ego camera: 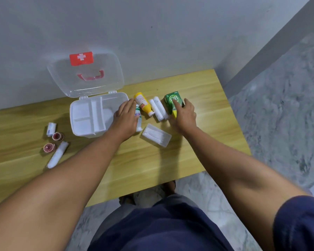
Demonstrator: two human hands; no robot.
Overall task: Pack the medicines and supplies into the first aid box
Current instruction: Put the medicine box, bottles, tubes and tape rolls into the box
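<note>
The white first aid box (83, 132) stands open on the wooden table, its clear lid (107, 77) with a red cross label leaning on the wall. A white divided tray sits inside. My left hand (126, 117) rests palm down at the box's right edge, over a white tube (138, 124). My right hand (184, 115) lies on a green carton (171, 100), fingers spread across it. Between the hands lie a yellow bottle (143, 104) and two white gauze rolls (159, 108). A clear packet of cotton swabs (156, 135) lies nearer me.
Left of the box lie a small white roll (51, 129), two reddish tape rolls (58, 136) (49, 148) and a long white bandage roll (58, 157). The table (152, 167) meets the grey wall at the back; its right and near edges drop to a marble floor.
</note>
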